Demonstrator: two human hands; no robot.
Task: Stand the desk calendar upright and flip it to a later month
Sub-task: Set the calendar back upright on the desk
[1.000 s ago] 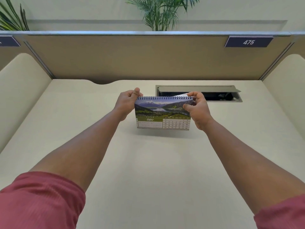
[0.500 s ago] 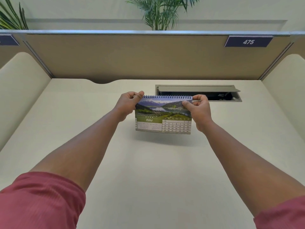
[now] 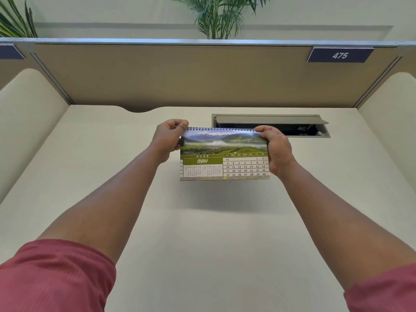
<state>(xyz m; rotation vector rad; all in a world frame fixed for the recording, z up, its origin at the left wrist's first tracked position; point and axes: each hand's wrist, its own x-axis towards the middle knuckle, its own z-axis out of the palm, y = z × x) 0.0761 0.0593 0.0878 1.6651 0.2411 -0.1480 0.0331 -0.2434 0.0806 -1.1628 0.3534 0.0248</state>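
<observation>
The desk calendar [image 3: 224,154] is a spiral-bound flip calendar with a green mountain landscape photo and the page MAY 2026 facing me. It hangs in the air above the cream desk [image 3: 202,233], its shadow below it. My left hand [image 3: 167,137] grips its top left corner near the spiral. My right hand [image 3: 275,147] grips the top right corner and right edge. The calendar's back and base are hidden.
An open grey cable hatch [image 3: 271,125] is sunk in the desk behind the calendar. A tan partition [image 3: 202,75] with a plate marked 475 [image 3: 340,55] closes the back; cream side panels [image 3: 29,122] flank the desk. Plants stand beyond the partition.
Both hands have lifted the calendar slightly toward me and tilted its face more upright. The right hand has settled lower along the right edge. The MAY page stays in front.
</observation>
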